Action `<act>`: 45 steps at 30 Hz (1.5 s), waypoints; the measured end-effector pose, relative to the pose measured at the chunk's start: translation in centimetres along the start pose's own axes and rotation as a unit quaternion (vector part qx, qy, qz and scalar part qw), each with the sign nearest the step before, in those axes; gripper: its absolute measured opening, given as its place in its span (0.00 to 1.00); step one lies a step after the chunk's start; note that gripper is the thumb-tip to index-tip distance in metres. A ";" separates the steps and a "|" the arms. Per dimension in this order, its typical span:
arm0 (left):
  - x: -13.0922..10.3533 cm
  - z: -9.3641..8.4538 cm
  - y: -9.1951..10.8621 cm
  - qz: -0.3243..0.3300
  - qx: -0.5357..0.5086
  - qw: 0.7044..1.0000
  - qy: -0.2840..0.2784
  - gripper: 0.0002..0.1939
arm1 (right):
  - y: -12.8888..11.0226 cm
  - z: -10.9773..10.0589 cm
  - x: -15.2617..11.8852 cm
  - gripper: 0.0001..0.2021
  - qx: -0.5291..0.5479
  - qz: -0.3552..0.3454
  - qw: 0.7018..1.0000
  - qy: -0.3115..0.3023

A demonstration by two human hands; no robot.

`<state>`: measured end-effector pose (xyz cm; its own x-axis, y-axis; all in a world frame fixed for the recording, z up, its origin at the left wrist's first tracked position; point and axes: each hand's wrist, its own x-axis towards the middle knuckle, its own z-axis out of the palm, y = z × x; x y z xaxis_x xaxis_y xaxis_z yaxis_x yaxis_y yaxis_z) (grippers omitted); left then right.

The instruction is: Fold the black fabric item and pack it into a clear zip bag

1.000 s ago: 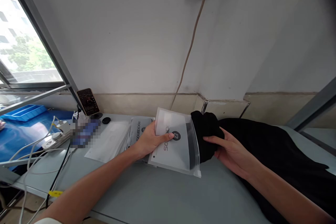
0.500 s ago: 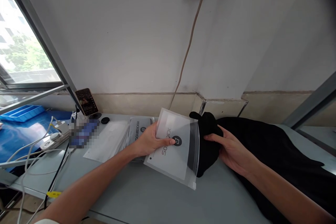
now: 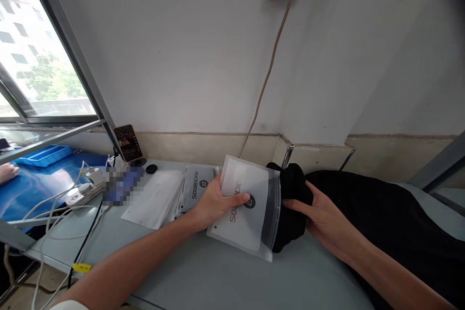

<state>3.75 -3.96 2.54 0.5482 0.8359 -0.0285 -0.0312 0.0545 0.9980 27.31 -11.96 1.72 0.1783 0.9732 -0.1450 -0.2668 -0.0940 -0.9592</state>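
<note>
Frosted zip bag (image 3: 247,206) is gripped by left hand (image 3: 214,201), thumb on its printed face, mouth turned toward the right hand so the opening meets the cloth. Folded black garment (image 3: 290,193) is clasped by right hand (image 3: 321,215), its end at the bag mouth. Both rest low over the grey worktop (image 3: 225,276). Spare bags (image 3: 198,185) are stacked just left.

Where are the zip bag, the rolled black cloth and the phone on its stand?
zip bag (image 3: 250,218), head view, on its white printed front.
rolled black cloth (image 3: 290,186), head view, on the bundled end at the bag's mouth.
phone (image 3: 125,142), head view, on its screen.
</note>
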 end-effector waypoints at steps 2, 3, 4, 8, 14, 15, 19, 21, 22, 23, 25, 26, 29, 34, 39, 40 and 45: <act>-0.1 0.1 0.1 -0.015 -0.006 1.000 -0.010 0.34 | 0.1 0.3 -0.1 0.31 0.004 0.003 1.000 -0.004; -0.1 0.1 0.1 -0.020 -0.009 1.000 -0.011 0.33 | 0.1 0.4 -0.1 0.31 0.008 0.008 1.000 -0.003; -0.1 0.1 0.1 -0.021 -0.011 1.000 -0.008 0.33 | 0.2 0.4 -0.1 0.30 0.016 0.013 1.000 0.003; 0.2 0.1 -0.5 -0.012 -0.003 1.000 0.018 0.29 | 0.4 0.4 0.3 0.16 0.083 0.018 0.993 0.077; 0.4 0.2 -1.6 0.017 -0.004 1.000 0.011 0.28 | 0.3 -0.2 0.9 0.12 0.127 0.012 0.982 0.136; 0.5 0.2 -1.7 0.022 -0.001 1.000 0.009 0.28 | 0.3 -0.3 1.0 0.14 0.133 0.012 0.982 0.135; 0.6 0.0 -2.0 0.042 0.017 0.999 0.019 0.27 | 0.0 -0.5 1.2 0.09 0.149 0.024 0.979 0.135; 0.6 -0.1 -2.0 0.048 0.032 0.998 0.031 0.26 | -0.2 -0.6 1.3 0.06 0.158 0.024 0.977 0.139; 0.6 -0.1 -2.0 0.049 0.038 0.997 0.036 0.26 | -0.3 -0.7 1.3 0.05 0.163 0.020 0.977 0.140; 0.6 -0.1 -1.9 0.050 0.044 0.997 0.041 0.26 | -0.4 -0.8 1.3 0.05 0.166 0.016 0.976 0.138; 0.5 -0.1 -1.8 0.053 0.053 0.996 0.047 0.25 | -0.6 -0.9 1.2 0.06 0.168 0.008 0.977 0.130; 0.5 -0.1 -1.7 0.057 0.055 0.996 0.049 0.24 | -0.7 -0.9 1.1 0.06 0.166 0.006 0.978 0.123; 0.3 0.0 -1.5 0.063 0.052 0.995 0.051 0.23 | -0.9 -0.9 0.6 0.07 0.150 0.007 0.983 0.101; 0.2 0.2 -1.3 0.062 0.053 0.994 0.067 0.20 | -1.1 -0.6 0.3 0.18 0.129 -0.016 0.987 0.093; 0.3 0.3 -1.4 0.054 0.034 0.996 0.066 0.21 | -0.9 -0.8 0.5 0.25 0.130 -0.018 0.986 0.103; 0.3 0.3 -1.5 0.054 0.030 0.996 0.070 0.22 | -0.8 -0.8 0.5 0.19 0.128 -0.021 0.986 0.103; 0.5 0.2 -1.7 0.061 0.032 0.994 0.086 0.22 | -0.8 -0.7 0.2 0.15 0.102 -0.020 0.988 0.112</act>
<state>4.21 -3.74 0.80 0.3923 0.9156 0.0883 -0.0322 -0.0823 0.9961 28.25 -11.87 2.30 0.3908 0.9026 -0.1806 -0.4375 0.0095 -0.8992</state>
